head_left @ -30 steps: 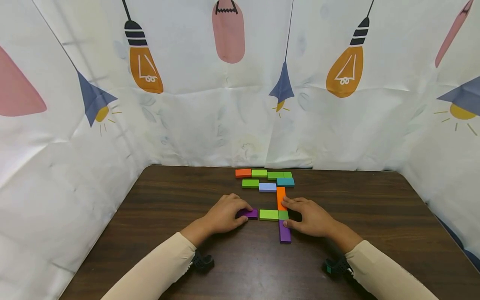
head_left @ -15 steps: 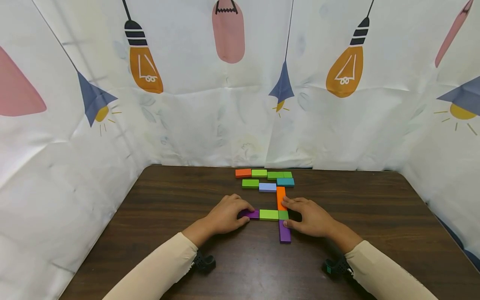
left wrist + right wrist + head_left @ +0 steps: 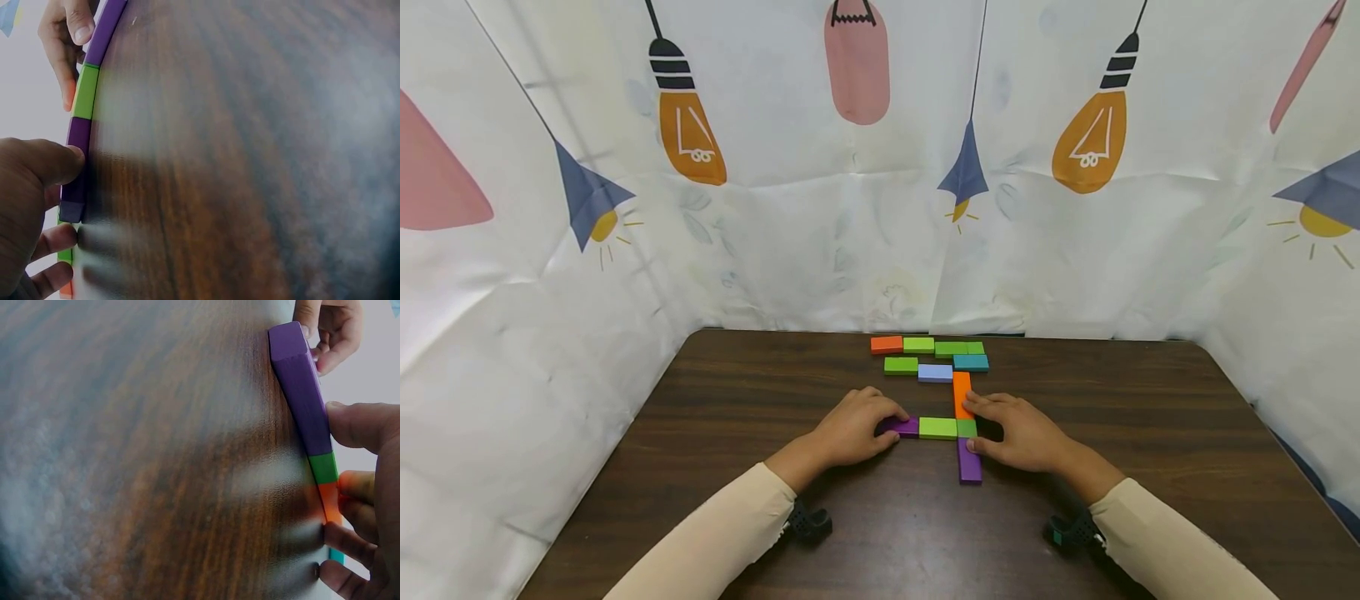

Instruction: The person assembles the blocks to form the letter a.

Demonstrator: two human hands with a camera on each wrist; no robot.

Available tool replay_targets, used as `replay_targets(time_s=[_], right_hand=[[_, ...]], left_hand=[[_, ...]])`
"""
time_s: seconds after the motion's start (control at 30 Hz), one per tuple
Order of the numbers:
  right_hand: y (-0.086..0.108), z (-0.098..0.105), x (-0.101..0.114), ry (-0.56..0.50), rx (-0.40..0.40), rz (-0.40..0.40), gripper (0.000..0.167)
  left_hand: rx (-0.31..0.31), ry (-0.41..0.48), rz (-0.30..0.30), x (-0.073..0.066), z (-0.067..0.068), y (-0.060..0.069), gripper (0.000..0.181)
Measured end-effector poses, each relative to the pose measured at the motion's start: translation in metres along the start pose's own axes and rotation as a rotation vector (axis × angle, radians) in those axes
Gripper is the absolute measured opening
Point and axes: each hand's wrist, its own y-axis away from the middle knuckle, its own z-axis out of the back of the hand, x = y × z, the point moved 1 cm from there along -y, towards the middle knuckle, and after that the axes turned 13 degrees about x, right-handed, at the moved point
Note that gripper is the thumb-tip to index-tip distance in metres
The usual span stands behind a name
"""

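My left hand (image 3: 853, 427) pinches a purple block (image 3: 909, 427) between thumb and fingers; it lies flat, its right end meeting a lime-green block (image 3: 937, 428). That block touches a short green block (image 3: 966, 428) on its right. My right hand (image 3: 1021, 435) rests against the column there: its thumb touches the near purple block (image 3: 970, 463), and its fingertips touch the orange block (image 3: 962, 395) beyond the short green one. In the left wrist view the thumb presses the side of the held purple block (image 3: 76, 172). From the right wrist the near purple block (image 3: 304, 394) shows end-on.
Farther back lie a teal block (image 3: 971, 363), a light-blue block (image 3: 936, 373) and a green block (image 3: 901, 366). Behind them an orange-red block (image 3: 887, 345) and several green blocks (image 3: 918, 345) form a row. A patterned cloth (image 3: 775, 250) hangs behind the brown table (image 3: 737, 367).
My left hand has slid the purple block slightly right, closing the small gap to the lime-green block. Over the last half second both hands stay put, as does my right hand throughout.
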Motion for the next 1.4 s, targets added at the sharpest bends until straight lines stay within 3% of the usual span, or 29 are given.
replay_targets(time_s=[0.47, 0.7, 0.93, 1.13, 1.4], right_hand=[[-0.001, -0.001, -0.001, 0.005, -0.002, 0.003, 0.07], [0.0, 0.0, 0.0, 0.0, -0.001, -0.006, 0.07], [0.0, 0.0, 0.0, 0.007, -0.001, -0.006, 0.07], [-0.001, -0.001, -0.001, 0.004, 0.0, 0.001, 0.07], [-0.001, -0.001, -0.002, 0.002, 0.004, -0.003, 0.071]], left_hand=[[-0.007, 0.01, 0.002, 0.002, 0.004, -0.001, 0.025], [-0.081, -0.008, -0.003, 0.011, 0.015, -0.004, 0.024], [-0.091, -0.026, 0.073, 0.025, 0.026, -0.009, 0.026], [-0.094, -0.024, 0.134, 0.038, 0.029, -0.014, 0.036], [-0.064, -0.005, 0.194, 0.046, 0.031, -0.021, 0.051]])
